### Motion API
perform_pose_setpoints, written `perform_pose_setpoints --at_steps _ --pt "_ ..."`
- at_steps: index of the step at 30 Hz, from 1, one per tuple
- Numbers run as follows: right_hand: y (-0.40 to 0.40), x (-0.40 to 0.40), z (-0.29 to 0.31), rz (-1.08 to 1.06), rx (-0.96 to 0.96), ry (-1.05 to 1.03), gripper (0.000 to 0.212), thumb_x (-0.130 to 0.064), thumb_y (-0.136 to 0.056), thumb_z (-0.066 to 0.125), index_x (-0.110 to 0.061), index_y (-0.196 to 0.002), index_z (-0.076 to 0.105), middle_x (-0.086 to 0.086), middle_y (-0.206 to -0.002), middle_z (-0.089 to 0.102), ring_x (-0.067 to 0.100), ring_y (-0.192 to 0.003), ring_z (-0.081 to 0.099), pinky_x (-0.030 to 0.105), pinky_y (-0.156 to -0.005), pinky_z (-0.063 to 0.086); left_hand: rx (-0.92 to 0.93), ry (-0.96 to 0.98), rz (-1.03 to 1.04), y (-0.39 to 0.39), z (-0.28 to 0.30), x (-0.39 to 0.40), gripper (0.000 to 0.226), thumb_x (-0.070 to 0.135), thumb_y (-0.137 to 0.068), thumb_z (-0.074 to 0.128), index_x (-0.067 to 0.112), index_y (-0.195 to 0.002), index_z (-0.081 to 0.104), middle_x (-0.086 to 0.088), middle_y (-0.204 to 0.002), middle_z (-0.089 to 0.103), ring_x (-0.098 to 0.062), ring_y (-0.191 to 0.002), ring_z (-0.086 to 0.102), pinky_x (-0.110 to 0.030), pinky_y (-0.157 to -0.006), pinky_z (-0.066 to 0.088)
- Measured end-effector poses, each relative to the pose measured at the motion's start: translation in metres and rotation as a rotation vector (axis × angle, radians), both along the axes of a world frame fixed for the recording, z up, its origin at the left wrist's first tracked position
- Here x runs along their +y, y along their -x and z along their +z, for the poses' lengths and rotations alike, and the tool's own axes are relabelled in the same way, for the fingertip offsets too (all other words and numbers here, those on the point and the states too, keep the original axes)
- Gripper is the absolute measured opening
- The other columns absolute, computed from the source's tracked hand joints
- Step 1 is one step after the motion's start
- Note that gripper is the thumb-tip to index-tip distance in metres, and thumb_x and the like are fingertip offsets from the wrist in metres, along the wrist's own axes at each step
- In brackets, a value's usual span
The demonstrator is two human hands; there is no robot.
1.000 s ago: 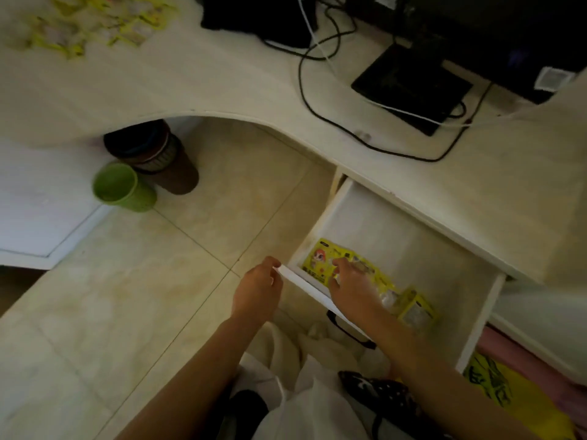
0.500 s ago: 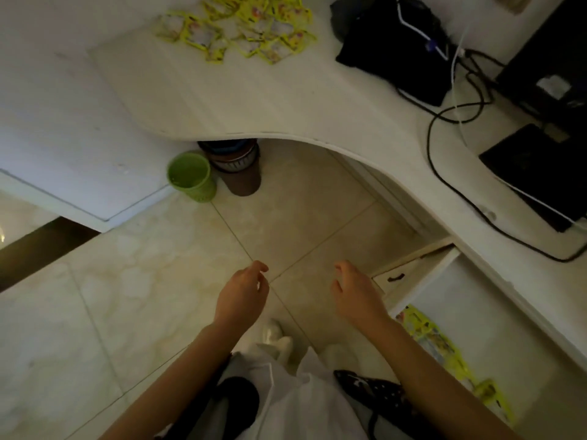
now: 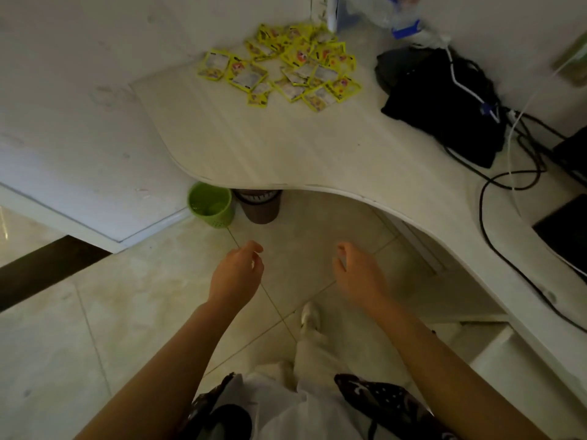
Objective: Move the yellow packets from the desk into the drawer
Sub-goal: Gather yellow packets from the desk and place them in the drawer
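Note:
Several yellow packets (image 3: 286, 66) lie scattered in a loose pile at the far corner of the pale curved desk (image 3: 286, 144). Both my hands hang in the air over the floor tiles, well short of the desk edge. My left hand (image 3: 236, 274) has loosely curled fingers and holds nothing. My right hand (image 3: 357, 274) is likewise relaxed and empty. The open drawer (image 3: 495, 344) shows only as a pale corner at the lower right; its inside is out of sight.
A green bin (image 3: 209, 203) and a brown bin (image 3: 260, 204) stand on the floor under the desk edge. A black bag (image 3: 444, 103), black and white cables (image 3: 514, 173) and a dark device (image 3: 565, 230) occupy the desk's right side. A plastic bottle (image 3: 397, 14) lies at the back.
Both hands left the drawer, where the right one was among the packets, and now hang empty over the floor. The view swung left, bringing the packet pile on the desk into sight.

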State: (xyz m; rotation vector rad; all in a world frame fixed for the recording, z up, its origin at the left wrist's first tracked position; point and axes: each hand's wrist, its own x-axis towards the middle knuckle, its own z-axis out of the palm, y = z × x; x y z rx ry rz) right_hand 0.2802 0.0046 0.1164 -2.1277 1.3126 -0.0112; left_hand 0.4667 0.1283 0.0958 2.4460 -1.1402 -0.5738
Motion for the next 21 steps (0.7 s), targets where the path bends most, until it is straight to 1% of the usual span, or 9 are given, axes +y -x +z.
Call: perform_pose_setpoints --at_steps 4,6,8,9,11,13,19,21 --pt "-0.040 -0.045 0.005 0.032 -0.025 0.014 0.040 -0.023 -0.098 0.044 -0.011 -0.137 0.045 0.009 -0.132 0.056 0.024 -0.118 0.054 0.030 -0.095 0.042 -0.011 0.023 0.021 -0.035 0.006 -0.045 0.023 0.021 -0.094 0.048 0.019 -0.115 0.058 -0.002 -0.106 0.067 -0.022 -0.099 0.062 -0.037 -0.081 0.052" --pt "-0.060 -0.069 0.005 0.050 -0.037 0.018 0.039 -0.022 -0.098 0.044 -0.011 -0.135 0.046 0.008 -0.131 0.057 0.023 -0.118 0.055 0.028 -0.092 0.042 -0.018 0.036 0.029 -0.053 0.007 -0.068 0.024 0.021 -0.094 0.048 0.018 -0.115 0.059 -0.003 -0.104 0.068 -0.023 -0.097 0.062 -0.039 -0.081 0.053" --pt "-0.081 -0.095 0.005 0.068 -0.050 0.023 0.035 -0.020 -0.098 0.044 -0.011 -0.131 0.048 0.009 -0.127 0.059 0.023 -0.114 0.056 0.027 -0.085 0.041 -0.019 0.047 0.044 -0.070 0.009 -0.091 0.023 0.021 -0.094 0.049 0.017 -0.114 0.059 -0.002 -0.102 0.067 -0.023 -0.094 0.063 -0.038 -0.079 0.053" --pt "-0.090 -0.107 0.005 0.078 -0.062 0.024 0.033 -0.020 -0.097 0.045 -0.011 -0.129 0.049 0.008 -0.125 0.059 0.023 -0.112 0.056 0.026 -0.084 0.041 -0.017 0.051 0.052 -0.078 0.009 -0.102 0.021 0.020 -0.094 0.049 0.017 -0.112 0.060 -0.001 -0.100 0.067 -0.022 -0.092 0.063 -0.037 -0.078 0.053" --pt "-0.109 -0.129 0.006 0.112 -0.067 0.032 0.032 -0.020 -0.097 0.046 -0.012 -0.128 0.050 0.007 -0.123 0.060 0.023 -0.113 0.056 0.030 -0.089 0.045 0.001 0.050 0.073 -0.093 0.008 -0.122 0.019 0.020 -0.094 0.049 0.018 -0.109 0.060 -0.001 -0.099 0.067 -0.021 -0.090 0.063 -0.038 -0.078 0.053" --pt "-0.128 -0.152 0.007 0.140 -0.044 0.040 0.032 -0.022 -0.097 0.046 -0.014 -0.128 0.050 0.004 -0.125 0.059 0.022 -0.113 0.056 0.034 -0.092 0.047 0.027 0.046 0.102 -0.108 0.005 -0.143 0.021 0.020 -0.094 0.049 0.018 -0.111 0.061 -0.001 -0.100 0.068 -0.020 -0.093 0.063 -0.038 -0.080 0.053" --pt "-0.177 -0.205 0.011 0.186 -0.023 0.024 0.034 -0.025 -0.097 0.045 -0.014 -0.129 0.049 0.005 -0.127 0.058 0.021 -0.114 0.056 0.035 -0.093 0.048 0.069 0.033 0.121 -0.150 0.000 -0.186 0.022 0.020 -0.094 0.049 0.019 -0.112 0.061 0.001 -0.104 0.067 -0.017 -0.097 0.062 -0.033 -0.083 0.051" --pt "-0.196 -0.221 0.012 0.187 -0.022 0.021 0.034 -0.025 -0.097 0.046 -0.014 -0.129 0.050 0.005 -0.126 0.058 0.022 -0.114 0.056 0.036 -0.093 0.048 0.067 0.030 0.123 -0.170 -0.003 -0.201 0.021 0.020 -0.094 0.049 0.019 -0.111 0.061 0.002 -0.102 0.067 -0.016 -0.097 0.062 -0.031 -0.081 0.050"
